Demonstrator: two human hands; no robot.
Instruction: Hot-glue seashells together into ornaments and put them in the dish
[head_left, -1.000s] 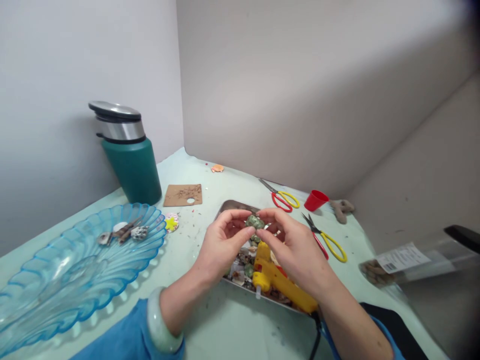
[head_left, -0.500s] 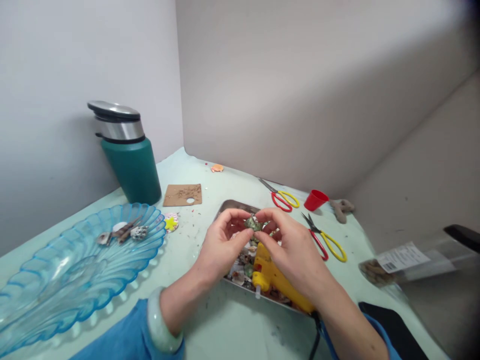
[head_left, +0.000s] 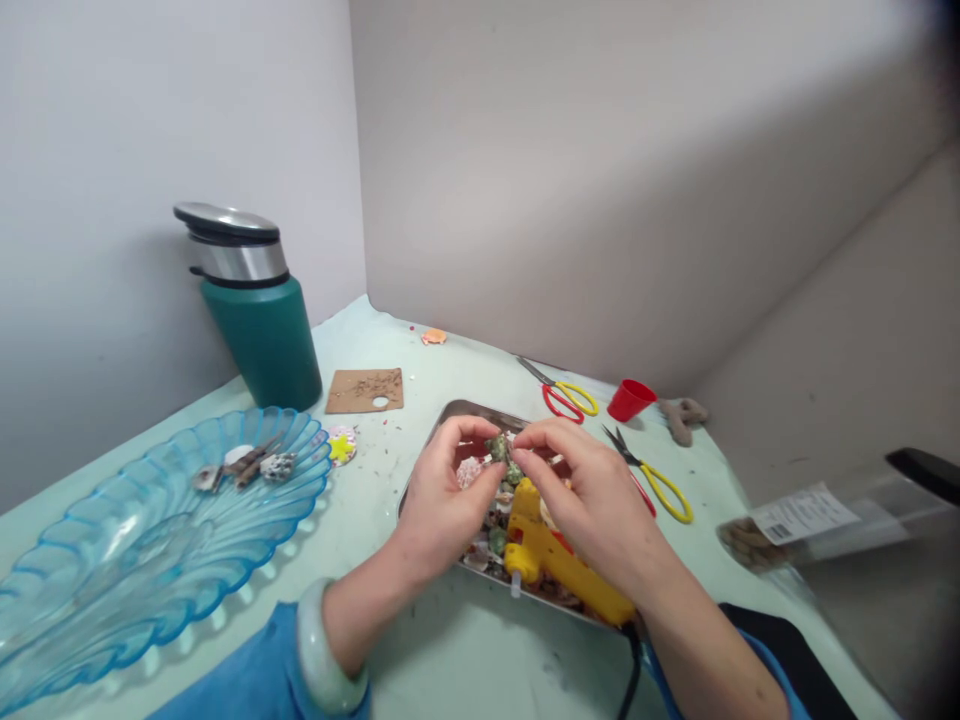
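Observation:
My left hand (head_left: pixel 442 495) and my right hand (head_left: pixel 589 500) meet over a metal tray (head_left: pixel 450 415) filled with several shells. Both pinch a small green mottled shell (head_left: pixel 497 446) between their fingertips, just above the tray. A yellow glue gun (head_left: pixel 551 555) lies across the tray under my right hand, its nozzle pointing toward the tray's near edge. My left wrist wears a pale bangle (head_left: pixel 319 640).
A blue glass dish (head_left: pixel 142 540) with a few shells sits at the left, a green flask (head_left: pixel 259 320) behind it. A cardboard piece (head_left: pixel 365 390), two pairs of scissors (head_left: pixel 570 398) (head_left: pixel 656 478), a red cup (head_left: pixel 628 400) and a clear packet (head_left: pixel 810 525) lie around.
Both hands have turned the green shell between their fingers and lowered it slightly toward the tray. Nothing else has moved.

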